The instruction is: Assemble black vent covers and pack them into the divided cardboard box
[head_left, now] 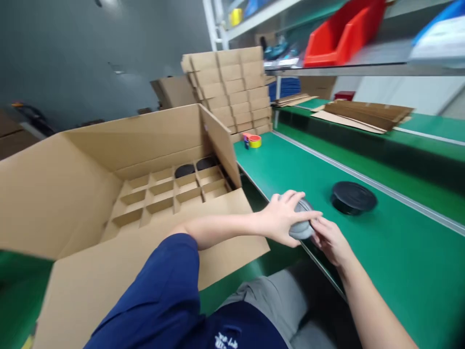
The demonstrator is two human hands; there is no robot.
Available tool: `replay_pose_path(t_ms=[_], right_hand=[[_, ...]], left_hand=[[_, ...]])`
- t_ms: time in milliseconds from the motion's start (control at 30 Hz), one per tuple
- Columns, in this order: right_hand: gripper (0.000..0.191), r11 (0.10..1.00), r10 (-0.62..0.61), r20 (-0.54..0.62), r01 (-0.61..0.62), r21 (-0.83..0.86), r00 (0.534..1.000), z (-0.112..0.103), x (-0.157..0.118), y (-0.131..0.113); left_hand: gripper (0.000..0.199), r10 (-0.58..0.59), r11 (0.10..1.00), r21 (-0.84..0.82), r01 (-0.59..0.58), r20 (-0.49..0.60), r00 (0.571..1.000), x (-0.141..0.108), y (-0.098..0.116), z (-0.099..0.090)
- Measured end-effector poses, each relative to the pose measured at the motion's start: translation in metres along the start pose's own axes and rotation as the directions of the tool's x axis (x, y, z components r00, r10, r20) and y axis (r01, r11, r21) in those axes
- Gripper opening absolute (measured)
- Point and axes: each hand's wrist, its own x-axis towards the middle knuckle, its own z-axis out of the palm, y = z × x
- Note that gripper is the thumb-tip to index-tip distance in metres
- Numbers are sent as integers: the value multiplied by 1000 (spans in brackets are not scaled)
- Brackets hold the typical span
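A grey, round, lidded-looking piece [302,224] is held over the near edge of the green bench, tilted on its side. My left hand [279,219] spreads its fingers across the left face and grips it. From the other side, my right hand [330,238] pinches its right rim, with some fingertips hidden. Right of my hands, a black round container [353,198] lies flat on the bench. To the left, an open cardboard box [160,127] has a grid of cardboard dividers [174,198]. Dark round pieces [184,170] sit in two of its far cells.
A tape dispenser with yellow tape [254,141] lies at the bench's far end, before a stack of folded cartons [232,87]. Cardboard sheets [363,114] rest on a ledge behind the green bench [392,252]. A red bin [341,39] stands on the shelf above.
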Motion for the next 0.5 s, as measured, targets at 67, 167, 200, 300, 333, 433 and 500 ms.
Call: replay_pose_path(t_ms=[67, 167, 200, 300, 333, 433, 500], right_hand=[[47, 999, -11, 79, 15, -41, 997, -2, 2, 3], [50, 993, -24, -36, 20, -115, 999, -11, 8, 8], [49, 990, -29, -116, 13, -139, 993, -15, 11, 10], [48, 977, -52, -307, -15, -212, 950, -21, 16, 21], [48, 967, -68, -343, -22, -253, 937, -22, 16, 25], [47, 910, -114, -363, -49, -411, 925, -22, 16, 36], [44, 868, -129, -345, -62, -492, 930, -23, 16, 41]], left_hand=[[92, 16, 1000, -12, -17, -54, 998, -27, -11, -13], [81, -43, 999, 13, 49, -270, 962, -84, -46, -39], [79, -107, 990, 42, 132, -374, 921, -105, -64, -49], [83, -345, 843, 74, 533, -686, 641, -170, -141, -77], [85, -415, 749, 36, 662, -754, 510, -190, -171, -86], [84, -663, 372, -168, 913, -736, 135, -249, -258, -104], [81, -793, 137, -220, 966, -608, -26, -283, -303, -109]])
